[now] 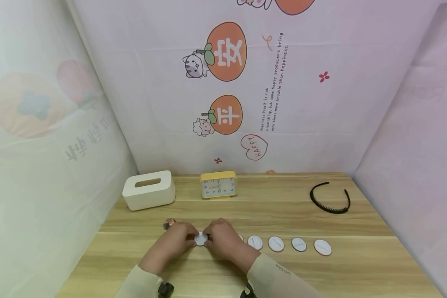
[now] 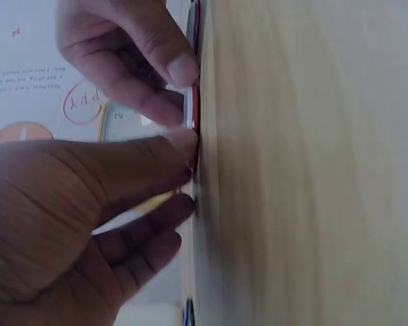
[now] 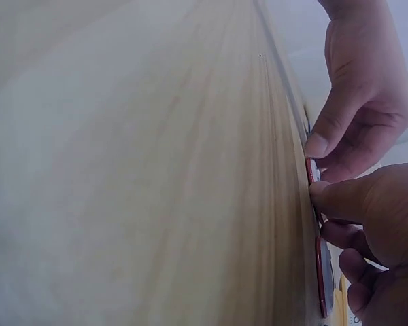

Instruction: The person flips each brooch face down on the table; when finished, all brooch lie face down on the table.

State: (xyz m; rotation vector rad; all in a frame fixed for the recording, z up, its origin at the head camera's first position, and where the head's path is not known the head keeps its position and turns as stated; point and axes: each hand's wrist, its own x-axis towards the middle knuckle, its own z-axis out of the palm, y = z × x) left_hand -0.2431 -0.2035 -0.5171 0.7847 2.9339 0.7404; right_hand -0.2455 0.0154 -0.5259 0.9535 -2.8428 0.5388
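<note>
A round pin badge (image 1: 200,239), white back up, lies on the table between my two hands. From its left side my left hand (image 1: 176,241) pinches the rim with thumb and fingertips. The right hand (image 1: 223,241) holds the opposite side the same way. Seen edge-on in the left wrist view, the badge (image 2: 194,105) has a red rim and sits flat on the wood. Another red-rimmed badge (image 3: 324,277) lies beside the right hand in the right wrist view. Just beyond my left hand is a badge with a coloured picture (image 1: 169,224), partly hidden.
To the right runs a row of several white-backed badges (image 1: 276,244), one partly covered by my right hand. A white tissue box (image 1: 149,194) and a yellow clock (image 1: 218,186) stand at the back. A black headband (image 1: 329,209) lies at the back right of the wooden table (image 1: 357,265).
</note>
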